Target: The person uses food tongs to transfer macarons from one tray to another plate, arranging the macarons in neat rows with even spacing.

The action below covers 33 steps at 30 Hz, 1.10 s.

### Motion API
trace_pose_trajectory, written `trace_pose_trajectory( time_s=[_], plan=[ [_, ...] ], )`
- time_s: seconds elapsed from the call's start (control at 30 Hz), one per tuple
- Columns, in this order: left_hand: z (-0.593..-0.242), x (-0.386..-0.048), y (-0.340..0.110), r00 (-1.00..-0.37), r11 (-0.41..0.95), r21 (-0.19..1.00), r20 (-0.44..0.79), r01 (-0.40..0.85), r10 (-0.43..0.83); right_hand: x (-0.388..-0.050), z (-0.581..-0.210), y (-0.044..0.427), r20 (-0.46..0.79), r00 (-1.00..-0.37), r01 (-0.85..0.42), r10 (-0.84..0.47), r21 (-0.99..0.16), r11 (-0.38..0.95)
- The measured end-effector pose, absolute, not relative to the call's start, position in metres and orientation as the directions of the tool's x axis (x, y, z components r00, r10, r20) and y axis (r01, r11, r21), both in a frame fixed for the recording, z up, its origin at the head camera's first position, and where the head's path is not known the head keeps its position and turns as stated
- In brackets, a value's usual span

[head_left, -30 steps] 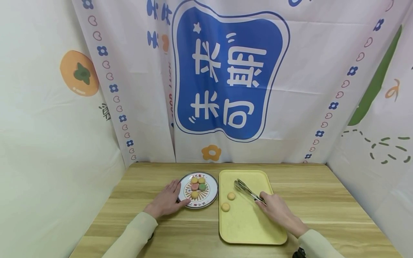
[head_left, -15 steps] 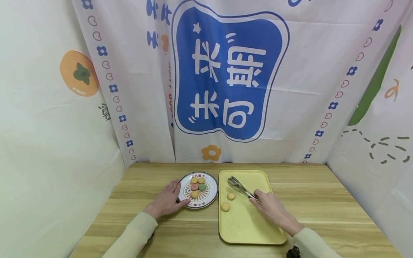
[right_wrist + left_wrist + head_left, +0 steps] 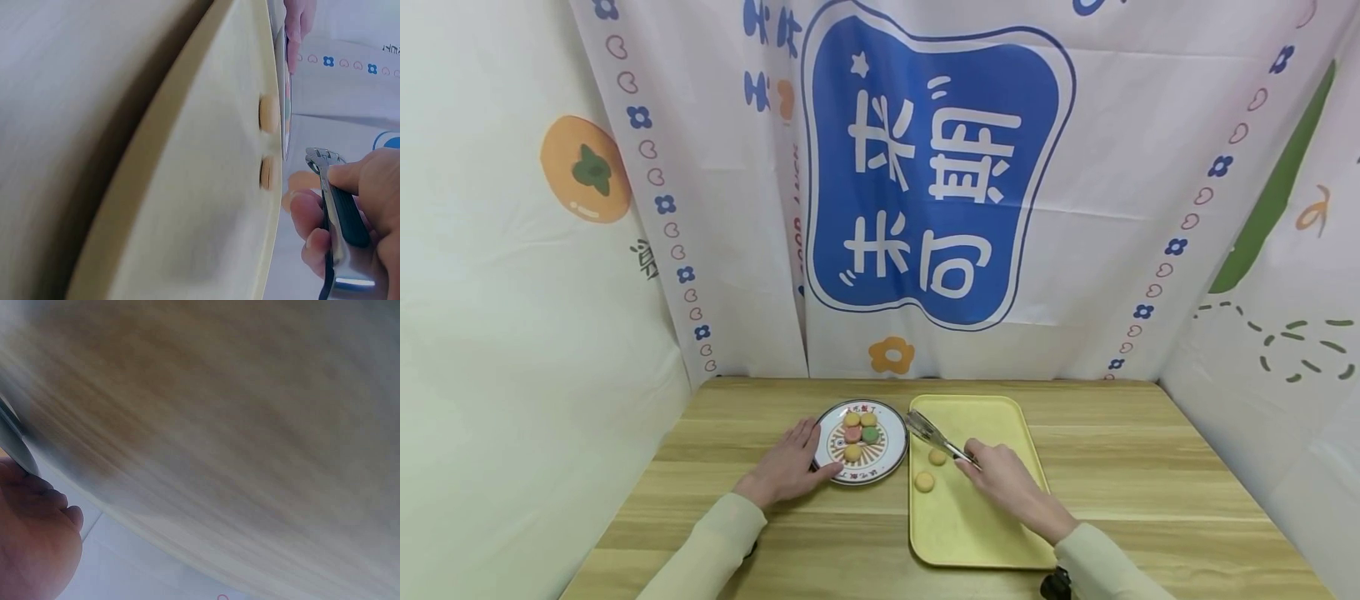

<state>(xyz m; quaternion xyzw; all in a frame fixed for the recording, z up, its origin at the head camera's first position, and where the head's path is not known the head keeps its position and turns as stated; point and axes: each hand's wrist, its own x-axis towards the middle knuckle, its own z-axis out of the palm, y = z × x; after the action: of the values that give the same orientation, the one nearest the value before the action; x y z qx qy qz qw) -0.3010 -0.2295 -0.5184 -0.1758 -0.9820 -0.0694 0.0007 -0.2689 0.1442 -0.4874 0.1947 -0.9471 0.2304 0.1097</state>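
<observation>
Head view: on the wooden table (image 3: 1150, 467), recorded side by side, a plate (image 3: 887, 454) and a yellow tray (image 3: 985, 537). At the plate's left, noted the left hand (image 3: 786, 468), with fingers extended along the rim and thumb at the near edge; gripping nothing. Counted on the plate: three yellow biscuits (image 3: 852, 453), one pink biscuit (image 3: 852, 435) and one green biscuit (image 3: 870, 435), grouped about the middle. Over the tray, noted the right hand (image 3: 1000, 479), closed around the handle of metal tongs (image 3: 934, 433). Observed at the tongs' tips: position across the tray's left edge, next to the plate's right rim. Cannot tell height above the edge, nor contents between the tips. Found in the tray, near its left edge: a nearer biscuit (image 3: 924, 482) in plain sight and a farther biscuit (image 3: 937, 457), partly covered by the tongs. Standing between both and the plate: the tray's raised edge. Behind the table: a printed cloth (image 3: 1112, 275).

Left wrist view: mostly blurred wood, with part of the left hand at lower left, against the plate's rim.

Right wrist view: confirmed, tongs held between thumb and curled fingers, with a dark inlay (image 3: 351, 215) along the handle. Visible beyond the tray: the plate, edge-on.
</observation>
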Motion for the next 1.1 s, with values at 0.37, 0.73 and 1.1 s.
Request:
trace_pose_trajectory(
  time_s=[0.37,0.73,1.1],
  plan=[
    [-0.521,-0.304,-0.231,-0.935,0.927,0.118,0.037,0.355,0.354,-0.267,-0.489,0.121,0.328,-0.867,-0.486,-0.375,-0.388,0.783],
    [-0.522,-0.304,-0.231,-0.933,0.924,0.125,0.035,0.360,0.359,-0.268,-0.492,0.102,0.303,-0.847,-0.530,-0.437,-0.407,0.744],
    [-0.523,-0.304,-0.231,-0.934,0.923,0.137,0.039,0.358,0.356,-0.267,-0.493,0.090,0.300,-0.838,-0.545,-0.456,-0.397,0.739]
  ],
)
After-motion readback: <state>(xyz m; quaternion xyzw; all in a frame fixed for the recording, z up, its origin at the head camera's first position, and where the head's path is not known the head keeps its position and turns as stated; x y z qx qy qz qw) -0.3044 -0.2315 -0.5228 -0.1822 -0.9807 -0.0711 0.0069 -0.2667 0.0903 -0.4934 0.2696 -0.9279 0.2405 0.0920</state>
